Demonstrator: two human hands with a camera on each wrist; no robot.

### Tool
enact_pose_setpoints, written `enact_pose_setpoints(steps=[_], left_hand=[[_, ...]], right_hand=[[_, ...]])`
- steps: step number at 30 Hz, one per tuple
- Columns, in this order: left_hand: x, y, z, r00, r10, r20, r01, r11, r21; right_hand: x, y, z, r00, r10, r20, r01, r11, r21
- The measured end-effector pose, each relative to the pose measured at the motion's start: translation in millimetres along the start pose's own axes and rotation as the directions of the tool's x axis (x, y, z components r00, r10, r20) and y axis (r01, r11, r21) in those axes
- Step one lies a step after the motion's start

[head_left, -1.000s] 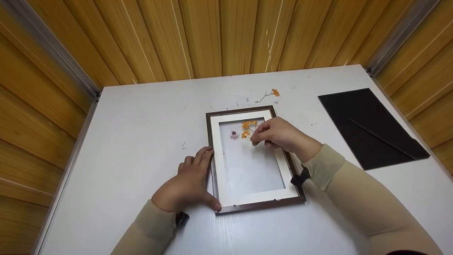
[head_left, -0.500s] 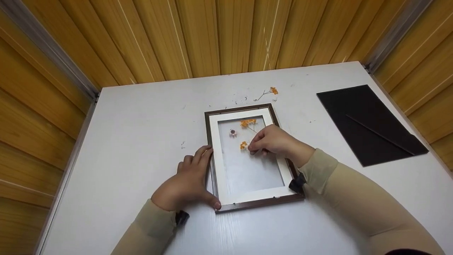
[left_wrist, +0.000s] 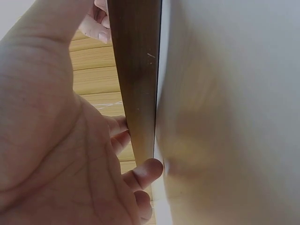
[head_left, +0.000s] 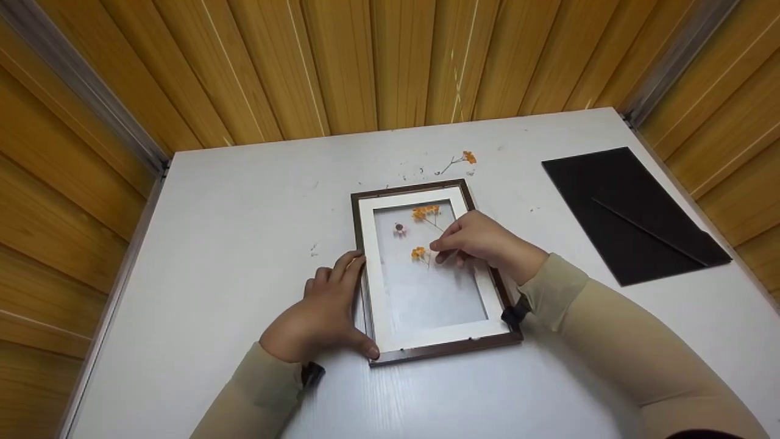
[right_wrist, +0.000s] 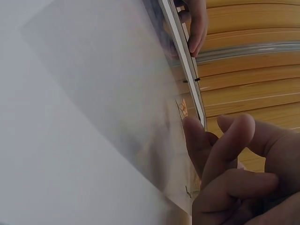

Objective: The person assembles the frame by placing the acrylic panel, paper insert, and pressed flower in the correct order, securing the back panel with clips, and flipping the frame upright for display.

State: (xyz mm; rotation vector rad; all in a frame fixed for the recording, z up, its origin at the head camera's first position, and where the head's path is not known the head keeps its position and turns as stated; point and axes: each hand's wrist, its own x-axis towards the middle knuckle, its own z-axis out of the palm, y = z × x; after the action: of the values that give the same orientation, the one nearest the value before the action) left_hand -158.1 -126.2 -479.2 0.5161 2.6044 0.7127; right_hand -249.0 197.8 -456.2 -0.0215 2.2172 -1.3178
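Observation:
A dark brown picture frame (head_left: 448,349) with a white mat (head_left: 375,286) lies on the table. My left hand (head_left: 320,317) rests along its left side, thumb on the near left corner; in the left wrist view the fingers touch the frame's edge (left_wrist: 136,70). Over the glass hovers my right hand (head_left: 484,241), fingers loosely bent and holding nothing visible. Just left of its fingertips lies a small orange dried flower (head_left: 418,253) with a thin stem. Farther up the glass are an orange flower sprig (head_left: 420,213) and a small pale pink flower (head_left: 399,229) with a dark centre.
Another orange flower sprig (head_left: 468,157) lies beyond the frame, among tiny dark scraps. A black backing board (head_left: 615,213) with a slanted strip on it lies at the right of the white table (head_left: 244,207). Wood-patterned panels (head_left: 353,67) border the table.
My right hand carried the small orange flower toward me, below the upper sprig, and has let go of it, drawing slightly right. My left hand has stayed on the frame.

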Motion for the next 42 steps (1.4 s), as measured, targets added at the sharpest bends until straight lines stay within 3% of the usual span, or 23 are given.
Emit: enact_pose_setpoints(steps=[10, 18, 25, 35, 42], left_hand=[[-2.0, -3.3, -3.2, 1.0, -0.003, -0.013, 0.003, 1.0, -0.008], [-5.8, -2.2, -7.0, 1.0, 0.011, -0.021, -0.01, 1.0, 0.013], [-6.9, -1.7, -6.4, 1.0, 0.016, -0.02, -0.015, 1.0, 0.025], [-4.7, -0.4, -1.1, 1.0, 0.012, -0.027, -0.012, 1.0, -0.006], [-4.3, 2.8, 0.3, 1.0, 0.007, -0.024, -0.007, 1.0, 0.0]], right_hand=[[9.5, -20.7, -20.9, 0.998, -0.023, -0.058, 0.02, 0.998, -0.054], [32.3, -43.5, -47.8, 0.989, -0.027, -0.148, 0.039, 0.997, 0.073], [63.2, -54.6, -64.6, 0.961, 0.003, -0.276, 0.019, 0.997, 0.077], [109.2, -49.2, -78.9, 0.924, 0.071, -0.376, -0.05, 0.997, 0.064], [124.9, -41.1, -81.0, 0.883, 0.064, -0.465, -0.146, 0.979, -0.142]])
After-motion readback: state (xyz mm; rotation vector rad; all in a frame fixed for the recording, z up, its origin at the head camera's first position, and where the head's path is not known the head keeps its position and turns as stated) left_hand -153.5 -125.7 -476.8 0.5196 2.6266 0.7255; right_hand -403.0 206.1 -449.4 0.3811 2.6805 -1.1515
